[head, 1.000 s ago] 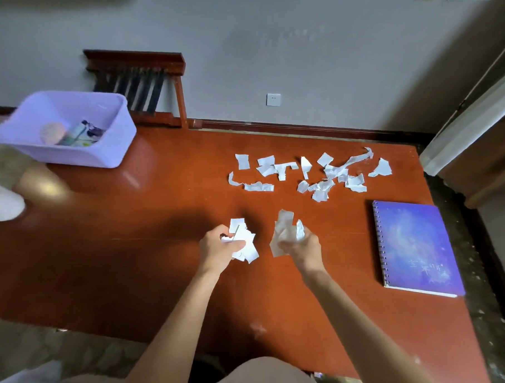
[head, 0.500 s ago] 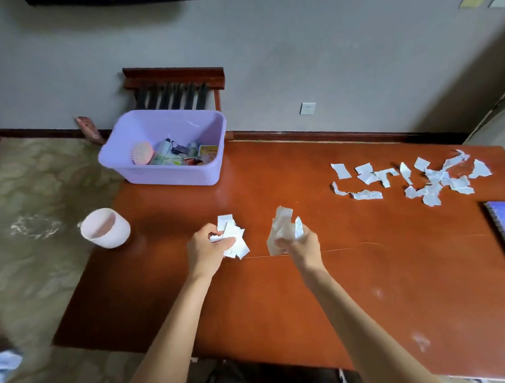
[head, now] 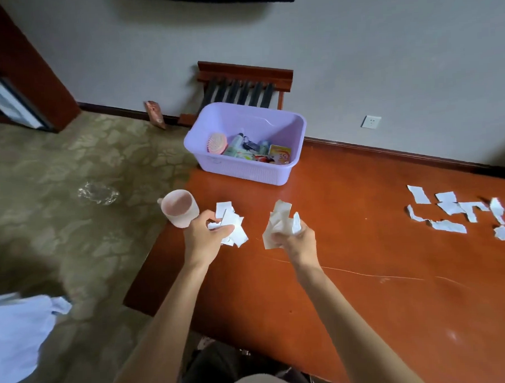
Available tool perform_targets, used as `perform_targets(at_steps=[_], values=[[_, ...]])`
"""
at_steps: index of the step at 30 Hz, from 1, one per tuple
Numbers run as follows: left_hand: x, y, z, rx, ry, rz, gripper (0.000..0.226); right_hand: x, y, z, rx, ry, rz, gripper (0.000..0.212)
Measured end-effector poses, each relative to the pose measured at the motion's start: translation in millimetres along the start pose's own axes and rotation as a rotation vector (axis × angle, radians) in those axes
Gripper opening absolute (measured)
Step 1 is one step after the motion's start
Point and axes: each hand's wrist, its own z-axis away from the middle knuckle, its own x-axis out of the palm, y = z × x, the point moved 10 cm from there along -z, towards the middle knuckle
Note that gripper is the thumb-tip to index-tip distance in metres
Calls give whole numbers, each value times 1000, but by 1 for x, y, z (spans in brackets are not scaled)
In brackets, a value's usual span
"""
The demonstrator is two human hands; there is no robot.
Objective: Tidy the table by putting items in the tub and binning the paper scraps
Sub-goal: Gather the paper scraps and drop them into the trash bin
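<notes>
My left hand [head: 203, 240] grips a bunch of white paper scraps [head: 232, 224] above the left end of the red-brown table [head: 366, 296]. My right hand [head: 297, 241] holds a second crumpled bunch of scraps [head: 279, 222] a little to the right. More torn scraps [head: 449, 214] lie loose on the table at the far right. A lilac tub [head: 246, 170] with a pink brush and several small items stands at the table's far left corner. A small pale pink bin [head: 179, 207] sits on the floor just off the table's left edge, beside my left hand.
A wooden rack [head: 245, 84] stands against the wall behind the tub. Patterned carpet [head: 57, 185] stretches to the left, with a white cloth [head: 17, 332] at the lower left and a dark cabinet [head: 23, 65] in the far left corner.
My view has swung left: the tub and pink bin have come nearer the centre, and the notebook has left the frame. Both hands still hold their scraps, now close to the bin.
</notes>
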Motion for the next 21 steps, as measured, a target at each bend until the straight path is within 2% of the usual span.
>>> perform_targets(at_steps=[5, 10, 13, 16, 21], values=[[-50, -16, -41, 15, 36, 37, 17, 67, -34, 1, -77, -20, 28, 25], [-121, -82, -109, -32, 94, 68, 20, 172, -58, 7, -143, -60, 137, 26], [-151, -133, -161, -69, 28, 73, 26, 249, -54, 2, -74, -56, 129, 18], [-180, -178, -211, -73, -77, 2, 25, 322, -40, -8, 36, 16, -5, 9], [-217, -243, -269, -144, -181, -75, 20, 423, -11, -10, 233, 16, 54, 46]])
